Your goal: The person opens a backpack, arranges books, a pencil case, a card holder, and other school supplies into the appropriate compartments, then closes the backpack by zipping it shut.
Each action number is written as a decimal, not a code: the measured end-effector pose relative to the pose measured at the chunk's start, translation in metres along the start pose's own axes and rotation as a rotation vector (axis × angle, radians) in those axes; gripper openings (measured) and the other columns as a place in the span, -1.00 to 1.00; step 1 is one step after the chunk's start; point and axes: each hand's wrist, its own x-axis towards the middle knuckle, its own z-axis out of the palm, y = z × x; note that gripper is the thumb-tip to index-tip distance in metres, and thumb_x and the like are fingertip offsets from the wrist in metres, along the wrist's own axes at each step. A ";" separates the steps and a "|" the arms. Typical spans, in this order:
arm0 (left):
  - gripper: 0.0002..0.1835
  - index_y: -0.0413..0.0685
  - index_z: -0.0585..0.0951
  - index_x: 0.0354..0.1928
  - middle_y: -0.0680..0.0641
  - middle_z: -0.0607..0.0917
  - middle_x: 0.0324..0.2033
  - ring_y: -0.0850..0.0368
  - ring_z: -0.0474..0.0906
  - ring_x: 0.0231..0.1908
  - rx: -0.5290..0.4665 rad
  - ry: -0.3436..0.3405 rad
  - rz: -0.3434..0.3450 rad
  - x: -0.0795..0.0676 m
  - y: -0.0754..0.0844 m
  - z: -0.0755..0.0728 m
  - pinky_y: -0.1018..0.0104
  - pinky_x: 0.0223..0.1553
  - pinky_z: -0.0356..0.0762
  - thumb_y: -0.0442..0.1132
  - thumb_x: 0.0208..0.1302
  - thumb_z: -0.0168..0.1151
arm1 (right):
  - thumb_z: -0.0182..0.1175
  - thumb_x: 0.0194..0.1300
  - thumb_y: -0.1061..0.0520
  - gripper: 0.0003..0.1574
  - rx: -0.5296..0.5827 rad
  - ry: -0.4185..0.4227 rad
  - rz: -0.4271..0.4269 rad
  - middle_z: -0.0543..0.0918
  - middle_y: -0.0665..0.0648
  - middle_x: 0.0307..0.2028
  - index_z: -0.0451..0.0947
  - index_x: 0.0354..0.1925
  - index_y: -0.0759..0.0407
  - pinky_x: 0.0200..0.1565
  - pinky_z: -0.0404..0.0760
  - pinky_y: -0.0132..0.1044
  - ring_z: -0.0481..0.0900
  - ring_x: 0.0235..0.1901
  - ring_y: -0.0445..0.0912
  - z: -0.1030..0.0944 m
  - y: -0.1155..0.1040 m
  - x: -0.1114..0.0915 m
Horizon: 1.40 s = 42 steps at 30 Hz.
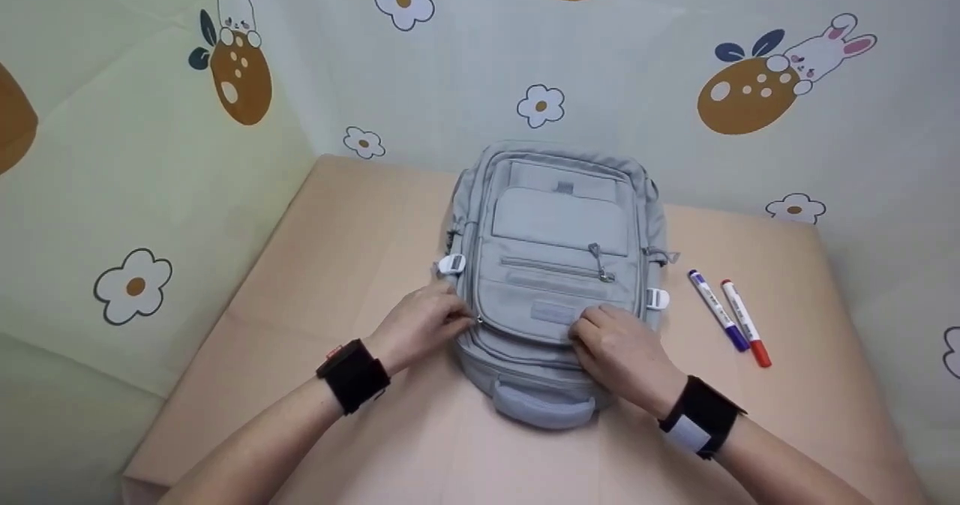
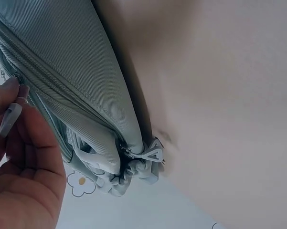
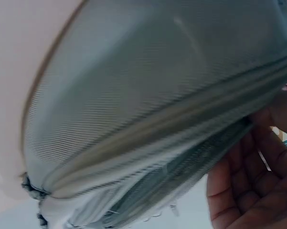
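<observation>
A grey backpack [image 1: 559,223] lies front side up on the table, its padded top handle [image 1: 544,407] toward me. At the left edge of its front pocket, my left hand [image 1: 424,323] pinches a zipper pull [image 2: 10,119]; the left wrist view shows the pale tab between thumb and fingers. My right hand [image 1: 619,347] grips the near edge of the front pocket, right of the fabric label [image 1: 553,311]. In the right wrist view, the fingers [image 3: 224,191] bend at the edge of a gap in the pocket, and their tips are partly hidden by the fabric.
Two markers, one with a blue cap [image 1: 736,338] and one with a red cap [image 1: 762,353], lie right of the backpack on the beige table [image 1: 337,235]. A pale patterned cloth [image 1: 465,62] stands behind and beside the table. White buckles [image 1: 452,264] stick out at the backpack's sides.
</observation>
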 end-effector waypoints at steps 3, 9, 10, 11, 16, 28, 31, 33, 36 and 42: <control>-0.93 -0.05 0.78 -0.25 0.12 0.49 -0.31 0.17 0.49 -0.30 0.007 0.003 0.000 0.001 0.001 0.000 0.21 -0.21 0.56 -0.25 0.25 0.46 | 0.45 0.15 0.16 -0.81 -0.007 -0.040 0.005 0.59 0.00 -0.35 0.60 -0.30 0.09 -0.28 0.57 -0.15 0.53 -0.37 -0.05 -0.002 -0.007 0.009; -0.95 -0.06 0.76 -0.30 0.13 0.46 -0.34 0.19 0.47 -0.33 -0.002 0.006 -0.008 0.003 0.000 0.000 0.24 -0.24 0.56 -0.27 0.24 0.46 | 0.47 0.15 0.03 -0.70 -0.056 -0.147 0.009 0.57 0.03 -0.35 0.53 -0.32 0.09 -0.29 0.56 -0.12 0.50 -0.37 -0.03 0.001 -0.024 0.034; -0.95 -0.07 0.76 -0.30 0.13 0.45 -0.34 0.20 0.46 -0.33 -0.003 0.006 -0.008 0.003 0.000 0.001 0.24 -0.25 0.55 -0.27 0.24 0.46 | 0.47 0.14 0.03 -0.69 -0.070 -0.162 0.007 0.56 0.04 -0.35 0.52 -0.32 0.10 -0.31 0.56 -0.12 0.50 -0.37 -0.03 0.002 -0.026 0.037; -0.95 -0.07 0.75 -0.31 0.13 0.44 -0.35 0.20 0.45 -0.34 -0.005 0.007 -0.006 0.003 0.000 0.001 0.25 -0.26 0.55 -0.27 0.24 0.45 | 0.45 0.15 0.05 -0.71 -0.093 -0.175 0.003 0.56 0.05 -0.36 0.52 -0.33 0.11 -0.32 0.55 -0.12 0.49 -0.38 -0.03 0.004 -0.027 0.040; -0.95 -0.06 0.73 -0.32 0.10 0.46 -0.35 0.19 0.46 -0.34 0.014 0.008 0.022 0.006 0.002 0.001 0.23 -0.26 0.55 -0.27 0.25 0.45 | 0.31 0.16 0.24 -0.86 -0.198 -0.201 -0.043 0.53 0.07 -0.46 0.50 -0.38 0.16 -0.40 0.54 -0.15 0.46 -0.46 -0.02 0.008 -0.030 0.046; -0.96 -0.03 0.71 -0.27 0.05 0.60 -0.28 0.10 0.54 -0.24 0.151 0.032 0.021 0.025 -0.010 -0.015 0.18 -0.19 0.55 -0.25 0.31 0.41 | 0.28 0.18 0.34 -0.86 -0.226 -0.150 -0.081 0.56 0.07 -0.49 0.49 -0.39 0.18 -0.43 0.55 -0.19 0.48 -0.51 -0.04 0.006 -0.028 0.043; -0.96 -0.03 0.71 -0.28 0.03 0.61 -0.30 0.08 0.55 -0.25 0.164 0.059 0.007 0.033 -0.018 -0.018 0.17 -0.19 0.55 -0.26 0.31 0.41 | 0.27 0.22 0.32 -0.88 -0.213 -0.150 -0.079 0.57 0.07 -0.48 0.51 -0.37 0.17 -0.44 0.56 -0.20 0.50 -0.51 -0.05 0.006 -0.028 0.042; -0.95 -0.05 0.70 -0.29 0.01 0.61 -0.30 0.05 0.55 -0.25 0.178 0.073 0.014 0.040 -0.022 -0.020 0.15 -0.20 0.55 -0.26 0.32 0.40 | 0.26 0.23 0.32 -0.89 -0.208 -0.146 -0.082 0.58 0.06 -0.48 0.52 -0.37 0.17 -0.44 0.56 -0.21 0.50 -0.51 -0.06 0.007 -0.028 0.042; -0.95 -0.07 0.70 -0.29 -0.01 0.61 -0.28 0.01 0.56 -0.22 0.201 0.103 0.032 0.052 -0.028 -0.021 0.11 -0.18 0.56 -0.27 0.34 0.38 | 0.24 0.23 0.33 -0.89 -0.201 -0.135 -0.086 0.57 0.05 -0.48 0.51 -0.37 0.17 -0.45 0.56 -0.21 0.50 -0.51 -0.06 0.007 -0.028 0.041; -0.92 -0.11 0.69 -0.30 -0.05 0.62 -0.28 -0.04 0.56 -0.21 0.238 0.163 0.025 0.076 -0.037 -0.024 0.07 -0.18 0.56 -0.28 0.37 0.35 | 0.21 0.25 0.33 -0.90 -0.197 -0.130 -0.083 0.58 0.06 -0.46 0.52 -0.36 0.17 -0.42 0.58 -0.20 0.52 -0.49 -0.05 0.009 -0.030 0.039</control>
